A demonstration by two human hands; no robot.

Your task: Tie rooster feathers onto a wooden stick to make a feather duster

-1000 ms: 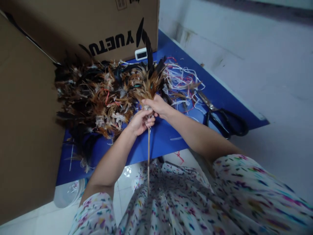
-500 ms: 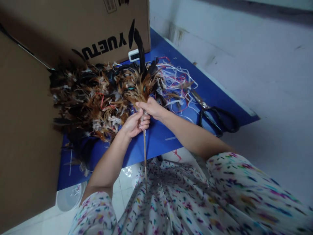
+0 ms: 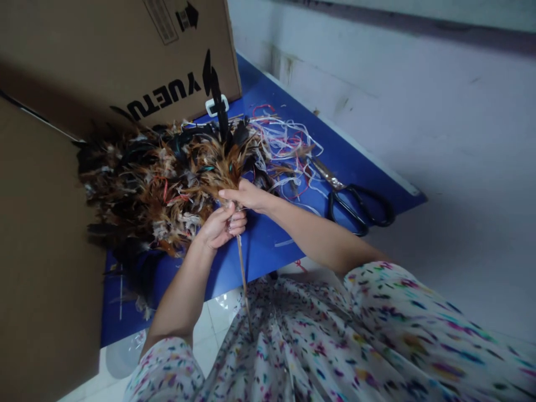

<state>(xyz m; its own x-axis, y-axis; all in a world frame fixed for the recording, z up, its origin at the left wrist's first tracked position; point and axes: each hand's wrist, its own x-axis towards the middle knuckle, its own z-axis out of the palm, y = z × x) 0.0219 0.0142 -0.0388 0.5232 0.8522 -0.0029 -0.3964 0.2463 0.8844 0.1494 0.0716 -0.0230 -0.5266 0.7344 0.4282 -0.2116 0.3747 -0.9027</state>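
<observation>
In the head view both hands are closed on a feather duster [image 3: 223, 167] with brown and black feathers and a thin wooden stick. My left hand [image 3: 221, 226] wraps its fingers round the upper stick, just under the feathers. Right above it, my right hand [image 3: 251, 196] grips the base of the feathers, thumb lying across them. The stick slants down toward my patterned clothing, its lower end against the cloth. Beyond my left hand lies a broad heap of brown, black and whitish feathers [image 3: 138, 173] with red ties among them.
Large black-handled scissors [image 3: 358, 206] lie at the right of the blue table [image 3: 268, 257]. Tangled white and red plastic strips [image 3: 288, 139] lie near the wall. Cardboard boxes [image 3: 146, 56] stand behind and at left, with a small white device [image 3: 216, 106] by them.
The camera view has shifted, so the table and its things sit further left in the picture. Both hands keep their hold on the feather duster, whose stick slants slightly more.
</observation>
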